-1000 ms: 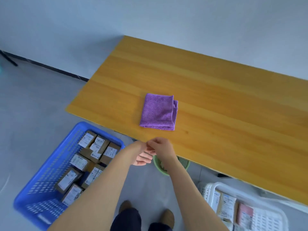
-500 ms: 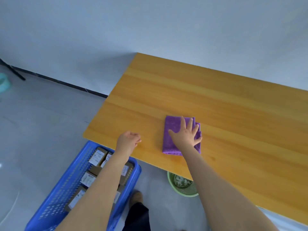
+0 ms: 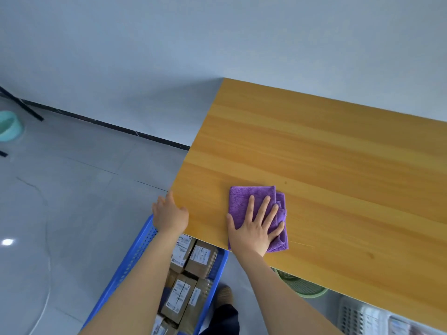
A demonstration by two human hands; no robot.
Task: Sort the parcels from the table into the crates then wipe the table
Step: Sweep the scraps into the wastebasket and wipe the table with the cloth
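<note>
Fingers of my right grip (image 3: pixel 254 229) stay spread flat on the folded purple microfibre cloth (image 3: pixel 240 198), pressing it to the orange wooden table (image 3: pixel 338 165), nearer its front edge than half a second ago. My left grip (image 3: pixel 169 215), earlier curled above the top, now rests loose-fingered against the table's corner, left of the cloth. Cloth layers splay rumpled beyond my little finger. Below my left grip, brown labelled parcels (image 3: pixel 202 257) fill a blue plastic crate (image 3: pixel 135 259).

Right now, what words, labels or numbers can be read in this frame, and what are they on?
Parcels in the blue crate: white printed labels, too blurred to read.
White crate: contents blurred, nothing readable.
Cloth and table: no text.
No text can be quoted.
</note>
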